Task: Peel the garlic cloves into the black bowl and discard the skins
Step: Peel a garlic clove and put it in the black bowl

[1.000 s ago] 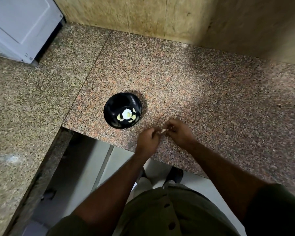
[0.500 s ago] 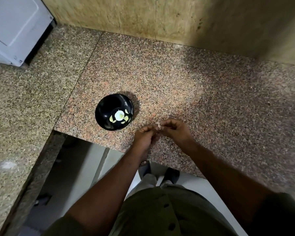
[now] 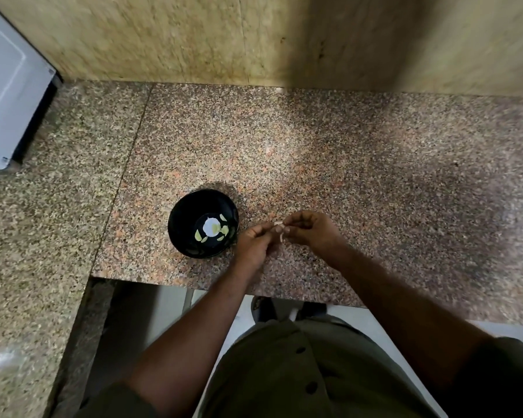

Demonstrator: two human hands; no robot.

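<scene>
Just right of the black bowl, above the near edge of the granite table: left hand and right hand meeting fingertip to fingertip over one garlic clove. Left grip narrow, thumb and forefinger pinched on the clove's left end, remaining fingers curled under. Right grip likewise narrow, fingertips closed on the clove's right end, knuckles raised, palm turned down. Pale strip of skin hanging from the clove between the two hands, lower end loose; impossible to tell whether touching the table or clear of it. Clove small and slightly blurred, so peeled extent not readable.

Black bowl upright on the table, touching neither hand, its right rim just beside the left knuckles. Inside it: several pale yellowish peeled cloves ringed around a bright white spot at the bottom, possibly a reflection.

Further off: white appliance standing at the far left on the table's side wing, well apart from the bowl. Beige stone wall along the back. Below the table edge, pale floor and dark shoes. Olive-green buttoned shirt filling the bottom of the view, both forearms bare, reaching forward from short sleeves.
</scene>
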